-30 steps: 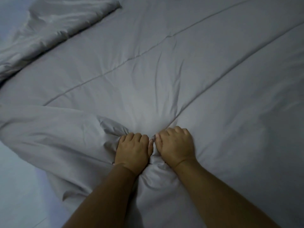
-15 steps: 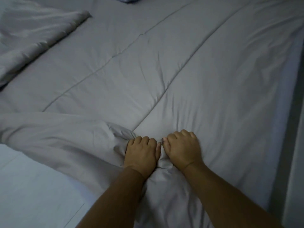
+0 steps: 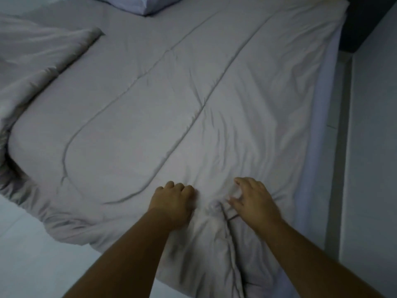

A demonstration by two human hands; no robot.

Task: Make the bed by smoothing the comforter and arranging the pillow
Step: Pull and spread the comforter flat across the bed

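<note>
Comforter (image 3: pixel 163 117) fabric, pale grey and quilted in long stitched channels, covers most of the bed, its long axis running away from the person toward the pillow (image 3: pixel 148 4) at the far top edge. Its near end hangs over the foot of the mattress, bunched into a ridge between the two hands; its left portion is folded back on itself in a thick heap at the upper left. The left hand (image 3: pixel 171 203) has its fingers curled down into the cloth just left of that ridge, and whether it pinches fabric or only presses cannot be told. The right hand (image 3: pixel 253 203) lies just right of the ridge with fingers loosely spread, its grip on nothing. Both hands sit at about the same depth, a short way apart, the ridge between them, so the likely smoothing stroke is outward and along the channels. Creases fan out to the right toward the edge, where a strip of lighter sheet (image 3: pixel 322 147) shows beside the pale wall (image 3: pixel 373 168).
</note>
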